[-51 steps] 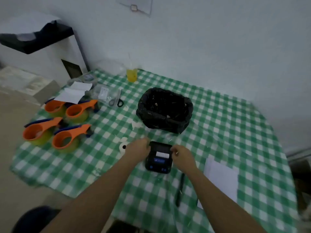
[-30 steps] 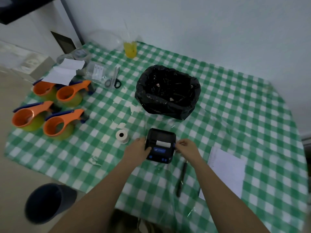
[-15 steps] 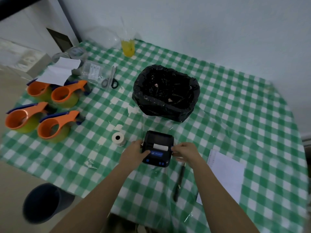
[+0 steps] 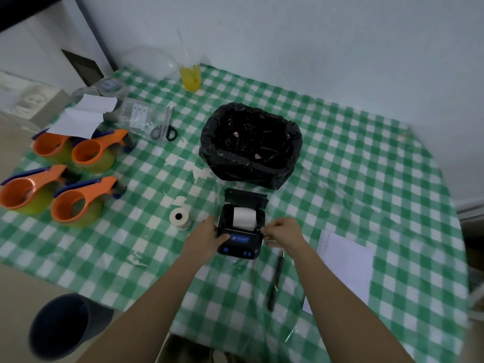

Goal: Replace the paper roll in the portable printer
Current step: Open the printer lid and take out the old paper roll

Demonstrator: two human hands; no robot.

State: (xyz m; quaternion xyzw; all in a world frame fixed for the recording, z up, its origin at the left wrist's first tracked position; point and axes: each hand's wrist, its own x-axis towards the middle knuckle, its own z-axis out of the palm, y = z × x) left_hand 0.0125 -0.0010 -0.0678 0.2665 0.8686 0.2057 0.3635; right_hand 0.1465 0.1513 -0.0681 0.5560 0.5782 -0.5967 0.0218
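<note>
A small black portable printer (image 4: 239, 242) lies on the green checked tablecloth (image 4: 366, 179) near the front edge. Its lid (image 4: 246, 197) is flipped back and a white paper roll (image 4: 244, 218) sits in the bay. My left hand (image 4: 203, 238) grips the printer's left side. My right hand (image 4: 284, 231) pinches its right edge. A second white paper roll (image 4: 179, 217) lies on the cloth just left of the printer, apart from my hand.
A bin lined with a black bag (image 4: 250, 145) stands right behind the printer. Several orange tape dispensers (image 4: 81, 200) sit at the left. Scissors (image 4: 163, 129), a yellow drink (image 4: 190, 77), a pen (image 4: 275, 286) and a white sheet (image 4: 343, 263) also lie around.
The printer's lid was shut half a second ago and now stands open, showing the roll inside. Both hands stay at its sides.
</note>
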